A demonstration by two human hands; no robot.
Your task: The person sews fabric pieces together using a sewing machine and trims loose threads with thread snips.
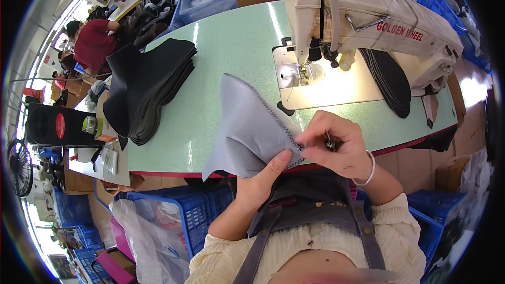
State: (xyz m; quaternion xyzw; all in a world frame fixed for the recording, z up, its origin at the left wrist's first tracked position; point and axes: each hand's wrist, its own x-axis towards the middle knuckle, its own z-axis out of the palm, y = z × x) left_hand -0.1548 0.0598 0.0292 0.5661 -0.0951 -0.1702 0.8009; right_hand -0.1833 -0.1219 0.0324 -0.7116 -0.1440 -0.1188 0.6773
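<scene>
A light grey fabric piece (244,131) with dark zigzag stitching along its right edge lies over the front of the green table. My left hand (263,179) is closed on its near edge, thumb on top. At the lower end of the stitched seam, the thumb and forefinger of my right hand (339,144) pinch close to the fabric. A small dark metal tool (330,142) sits in the curl of that hand; most of it is hidden, so its kind is unclear. Beyond my hands stands a white sewing machine (368,16), its needle area lit and apart from the fabric.
A stack of black cut pieces (150,87) rests on the table (236,37) at left. More dark oval pieces (386,81) lie under the machine arm. Blue crates (205,210) stand below the front edge. A person in a red top (94,44) works at far left.
</scene>
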